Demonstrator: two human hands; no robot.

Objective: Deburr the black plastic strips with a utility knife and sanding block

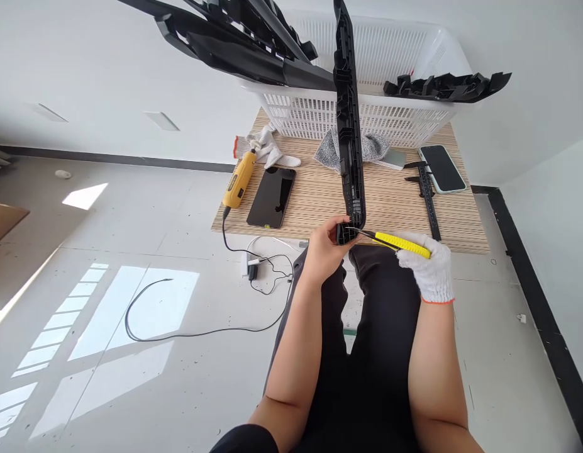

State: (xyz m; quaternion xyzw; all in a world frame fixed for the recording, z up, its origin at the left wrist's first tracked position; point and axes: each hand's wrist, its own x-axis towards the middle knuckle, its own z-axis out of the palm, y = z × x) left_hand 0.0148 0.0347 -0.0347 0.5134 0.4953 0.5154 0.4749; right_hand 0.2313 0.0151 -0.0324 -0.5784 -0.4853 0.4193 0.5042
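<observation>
A long black plastic trim piece [350, 126] points away from me, its ribbed inner side showing. My bare left hand [323, 251] is closed around its near end, just above my lap. In my right hand [427, 261], which wears a white knit glove with an orange cuff edge, is a yellow-handled tool [402, 243] with a thin dark metal tip. That tip reaches the near end of the trim piece, beside my left fingers. The exact kind of tool is too small to make out, and whether the tip touches the plastic I cannot tell.
A white plastic basket [314, 113] holding black trim parts [225, 53] stands at the table's back. On the wooden table [390, 207] lie a yellow corded rotary tool [239, 179], a dark phone [271, 196], gloves [267, 148], a grey cloth [326, 151], calipers [427, 201] and another phone [442, 168].
</observation>
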